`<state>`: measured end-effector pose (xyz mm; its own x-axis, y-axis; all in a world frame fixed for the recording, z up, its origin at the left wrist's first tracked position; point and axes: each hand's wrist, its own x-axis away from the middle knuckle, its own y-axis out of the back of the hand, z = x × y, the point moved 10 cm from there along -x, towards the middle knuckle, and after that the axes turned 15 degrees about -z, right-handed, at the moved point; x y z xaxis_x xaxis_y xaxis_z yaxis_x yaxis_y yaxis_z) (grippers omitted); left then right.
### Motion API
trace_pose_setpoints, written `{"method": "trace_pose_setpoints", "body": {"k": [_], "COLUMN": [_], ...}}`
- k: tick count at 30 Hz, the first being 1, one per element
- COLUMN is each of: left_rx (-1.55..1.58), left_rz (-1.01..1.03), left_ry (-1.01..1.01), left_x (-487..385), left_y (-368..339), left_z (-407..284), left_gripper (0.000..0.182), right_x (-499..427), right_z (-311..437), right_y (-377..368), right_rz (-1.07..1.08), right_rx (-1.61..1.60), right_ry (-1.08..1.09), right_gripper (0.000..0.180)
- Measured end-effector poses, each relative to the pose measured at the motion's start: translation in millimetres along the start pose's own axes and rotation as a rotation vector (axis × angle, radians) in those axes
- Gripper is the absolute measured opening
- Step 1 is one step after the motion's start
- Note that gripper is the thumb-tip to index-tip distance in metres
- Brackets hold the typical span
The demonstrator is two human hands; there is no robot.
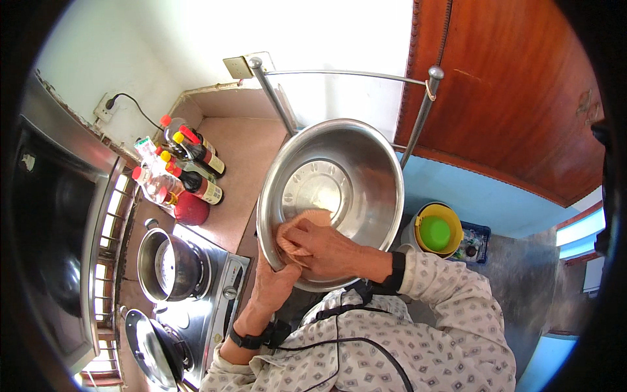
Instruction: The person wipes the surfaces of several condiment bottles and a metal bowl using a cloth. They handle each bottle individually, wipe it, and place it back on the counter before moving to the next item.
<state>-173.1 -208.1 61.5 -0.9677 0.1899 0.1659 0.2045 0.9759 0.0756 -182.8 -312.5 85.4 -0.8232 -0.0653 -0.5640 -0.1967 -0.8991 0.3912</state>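
Note:
A large stainless steel basin [372, 196] is held tilted before me, its inside facing up towards the camera. My left hand [274, 284] grips its near left rim, thumb over the edge and fingers hidden behind the wall. Inside the basin, my right hand [328, 250] is closed on an orange-pink cloth [313, 217] and presses it against the near left part of the inner wall. Both hands are close together at the rim.
Left are a gas stove [225, 284] bearing a steel pot [169, 267] and a lidded wok [147, 348]. Sauce bottles [196, 183] crowd the counter [240, 147]. Behind the basin rises a metal rack [343, 73]. Nested buckets [453, 228] stand at right, beside a blue crate [482, 245].

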Motion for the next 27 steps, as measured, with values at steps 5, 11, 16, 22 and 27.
{"method": "trace_pose_setpoints", "body": {"k": [5, 11, 16, 22, 27], "left_rx": [-0.088, -0.072, -0.028, -0.111, -0.046], "left_rz": [-0.02, -0.075, -0.1, -0.056, -0.103], "left_ry": [-0.029, 0.021, 0.007, 0.005, 0.025], "left_x": [5, 1, -12, -15, -17], "left_y": [-2, 5, 8, -5, -1], "left_z": [-5, -8, -8, -1, -5], "left_gripper": [0.082, 0.079, 0.074, 0.072, 0.073], "right_x": [-30, -37, 23, -45, -47], "right_z": [-8, -82, -92, -26, -109], "right_y": [8, 74, -9, 0, 70], "right_rz": [-0.085, -0.224, 0.542, 0.007, -0.107], "right_rx": [0.446, 0.935, 0.652, 0.37, 0.807], "right_ry": [0.213, 0.151, -0.037, 0.272, 0.0], "right_gripper": [0.029, 0.031, 0.031, 0.043, 0.045]}}
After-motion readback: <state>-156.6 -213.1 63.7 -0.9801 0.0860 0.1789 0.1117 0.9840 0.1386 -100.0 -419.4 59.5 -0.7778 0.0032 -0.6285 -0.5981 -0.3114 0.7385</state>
